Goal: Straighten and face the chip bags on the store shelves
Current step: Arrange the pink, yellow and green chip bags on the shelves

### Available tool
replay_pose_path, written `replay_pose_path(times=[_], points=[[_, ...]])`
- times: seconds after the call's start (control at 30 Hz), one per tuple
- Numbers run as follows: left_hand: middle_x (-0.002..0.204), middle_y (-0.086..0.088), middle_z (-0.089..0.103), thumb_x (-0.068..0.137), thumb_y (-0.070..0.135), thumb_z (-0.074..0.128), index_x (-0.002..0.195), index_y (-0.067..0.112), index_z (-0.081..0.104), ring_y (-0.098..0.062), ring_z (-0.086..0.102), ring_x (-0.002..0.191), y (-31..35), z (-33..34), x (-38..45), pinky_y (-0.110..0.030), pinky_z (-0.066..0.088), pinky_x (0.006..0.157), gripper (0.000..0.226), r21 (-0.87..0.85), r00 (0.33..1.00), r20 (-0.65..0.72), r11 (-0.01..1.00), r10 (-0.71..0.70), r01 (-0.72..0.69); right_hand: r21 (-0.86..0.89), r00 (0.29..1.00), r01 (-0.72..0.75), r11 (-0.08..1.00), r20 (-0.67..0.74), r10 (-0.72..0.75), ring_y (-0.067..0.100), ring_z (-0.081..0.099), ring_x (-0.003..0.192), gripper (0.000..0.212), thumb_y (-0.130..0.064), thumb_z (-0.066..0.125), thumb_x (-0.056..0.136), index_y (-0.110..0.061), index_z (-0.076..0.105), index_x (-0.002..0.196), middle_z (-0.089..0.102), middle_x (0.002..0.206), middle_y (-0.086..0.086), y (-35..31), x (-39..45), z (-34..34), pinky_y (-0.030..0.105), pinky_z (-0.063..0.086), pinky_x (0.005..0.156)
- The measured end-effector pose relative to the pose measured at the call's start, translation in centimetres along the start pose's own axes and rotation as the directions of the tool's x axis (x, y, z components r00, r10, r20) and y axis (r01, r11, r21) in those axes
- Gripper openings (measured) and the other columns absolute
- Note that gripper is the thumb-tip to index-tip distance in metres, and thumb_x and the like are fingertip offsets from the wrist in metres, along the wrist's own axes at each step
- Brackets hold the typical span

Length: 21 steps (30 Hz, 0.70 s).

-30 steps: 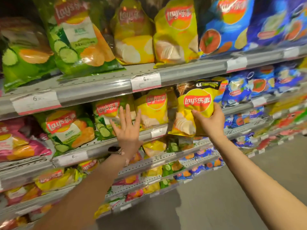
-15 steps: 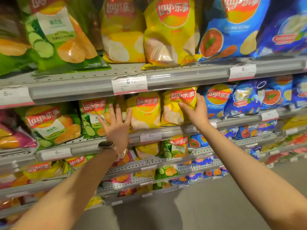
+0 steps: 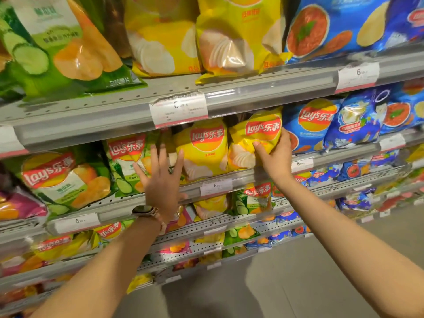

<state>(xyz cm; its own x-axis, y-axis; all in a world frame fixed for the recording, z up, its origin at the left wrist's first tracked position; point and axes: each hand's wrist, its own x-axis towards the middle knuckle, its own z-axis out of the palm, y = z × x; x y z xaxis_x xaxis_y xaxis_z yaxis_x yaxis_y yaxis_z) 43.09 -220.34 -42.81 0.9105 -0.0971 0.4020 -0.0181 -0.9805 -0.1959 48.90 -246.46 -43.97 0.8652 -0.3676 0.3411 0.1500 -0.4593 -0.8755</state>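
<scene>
The right hand (image 3: 274, 154) is wrapped around a yellow chip bag (image 3: 257, 138), thumb on its front and fingers on its side. The bag stands upright on the middle shelf (image 3: 339, 154), touching a second yellow bag (image 3: 204, 150) on its left and just beside a blue bag (image 3: 312, 125) on its right. The left hand (image 3: 161, 180) is wide open, fingers spread, flat in front of a green bag (image 3: 125, 164). A watch (image 3: 144, 210) sits on that wrist. More bags fill the shelves above and below. The floor (image 3: 286, 283) is grey.
</scene>
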Motion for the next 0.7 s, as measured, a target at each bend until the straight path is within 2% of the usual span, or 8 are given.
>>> replay_pose_path(times=[0.07, 0.17, 0.23, 0.37, 0.43, 0.53, 0.63, 0.7], points=[[0.146, -0.027, 0.038, 0.049, 0.040, 0.091, 0.141, 0.017, 0.046, -0.046, 0.032, 0.136, 0.0, 0.9, -1.0, -0.074, 0.027, 0.096, 0.105, -0.027, 0.998, -0.022, 0.998, 0.056, -0.057, 0.010, 0.999, 0.000, 1.000, -0.050, 0.001, 0.027, 0.043, 0.127, 0.073, -0.021, 0.072, 0.082, -0.003, 0.032, 0.140, 0.044, 0.137, 0.016, 0.1, -1.1, 0.4, 0.041, 0.037, 0.106], [0.139, -0.028, 0.046, 0.065, 0.012, 0.085, 0.136, 0.014, 0.052, -0.046, 0.041, 0.130, 0.1, 3.5, -3.8, -0.071, 0.028, 0.099, 0.078, -0.026, 0.950, -0.205, 0.969, 0.234, -0.245, 0.048, 0.999, 0.015, 0.999, -0.052, -0.013, 0.027, 0.035, 0.136, 0.076, -0.019, 0.068, 0.085, -0.002, 0.024, 0.145, 0.035, 0.146, 0.015, 0.4, -2.4, 0.6, 0.045, 0.032, 0.111], [0.133, -0.030, 0.051, 0.062, -0.002, 0.079, 0.129, 0.012, 0.050, -0.047, 0.047, 0.125, 0.5, 5.4, -6.2, -0.069, 0.029, 0.098, 0.075, -0.065, 0.902, -0.261, 0.926, 0.344, -0.372, 0.092, 0.998, 0.038, 0.995, -0.055, -0.033, 0.025, 0.033, 0.138, 0.075, -0.018, 0.065, 0.086, -0.002, 0.022, 0.146, 0.033, 0.149, 0.014, 0.8, -3.8, 0.3, 0.045, 0.033, 0.111], [0.130, -0.023, 0.048, 0.061, -0.005, 0.078, 0.122, 0.011, 0.043, -0.041, 0.052, 0.121, 2.0, 9.2, -10.8, -0.055, 0.041, 0.099, 0.072, -0.224, 0.871, -0.216, 0.846, 0.442, -0.485, 0.104, 0.987, 0.115, 0.988, -0.128, -0.101, 0.017, 0.042, 0.128, 0.061, -0.021, 0.062, 0.088, -0.005, 0.033, 0.140, 0.041, 0.137, 0.005, 3.2, -8.2, -0.2, 0.040, 0.039, 0.106], [0.124, -0.024, 0.054, 0.058, -0.006, 0.081, 0.123, 0.009, 0.046, -0.040, 0.055, 0.115, 2.8, 11.0, -11.9, -0.052, 0.049, 0.092, 0.075, -0.316, 0.889, -0.152, 0.831, 0.433, -0.459, 0.110, 0.985, 0.117, 0.987, -0.141, -0.101, 0.017, 0.046, 0.120, 0.053, -0.019, 0.062, 0.088, -0.007, 0.039, 0.134, 0.043, 0.128, 0.002, 5.2, -10.8, 0.0, 0.039, 0.041, 0.103], [0.115, -0.027, 0.061, 0.052, -0.008, 0.083, 0.120, 0.000, 0.062, -0.043, 0.063, 0.103, 4.3, 13.6, -12.1, -0.054, 0.052, 0.085, 0.072, -0.393, 0.932, 0.013, 0.859, 0.362, -0.328, 0.057, 0.993, 0.077, 0.995, -0.090, -0.071, 0.014, 0.044, 0.117, 0.056, -0.020, 0.066, 0.085, -0.005, 0.040, 0.132, 0.043, 0.126, 0.006, 8.9, -13.2, 1.1, 0.024, 0.037, 0.102], [0.136, -0.021, 0.048, 0.067, -0.003, 0.072, 0.136, 0.005, 0.048, -0.038, 0.048, 0.124, 5.8, 16.1, -11.4, -0.047, 0.039, 0.103, 0.074, -0.419, 0.938, 0.183, 0.887, 0.293, -0.195, -0.047, 1.000, 0.021, 0.999, -0.015, -0.021, 0.018, 0.040, 0.125, 0.071, -0.024, 0.074, 0.080, -0.006, 0.036, 0.136, 0.040, 0.133, 0.010, 12.1, -13.7, 2.0, 0.022, 0.030, 0.103], [0.141, -0.013, 0.042, 0.074, 0.003, 0.067, 0.143, 0.010, 0.038, -0.033, 0.040, 0.128, 6.5, 18.0, -10.9, -0.042, 0.034, 0.106, 0.075, -0.431, 0.947, 0.224, 0.895, 0.229, -0.114, -0.075, 0.999, -0.015, 0.997, 0.035, 0.018, 0.021, 0.038, 0.128, 0.082, -0.027, 0.078, 0.075, -0.007, 0.033, 0.140, 0.039, 0.137, 0.010, 13.5, -13.0, 2.6, 0.022, 0.028, 0.104]])
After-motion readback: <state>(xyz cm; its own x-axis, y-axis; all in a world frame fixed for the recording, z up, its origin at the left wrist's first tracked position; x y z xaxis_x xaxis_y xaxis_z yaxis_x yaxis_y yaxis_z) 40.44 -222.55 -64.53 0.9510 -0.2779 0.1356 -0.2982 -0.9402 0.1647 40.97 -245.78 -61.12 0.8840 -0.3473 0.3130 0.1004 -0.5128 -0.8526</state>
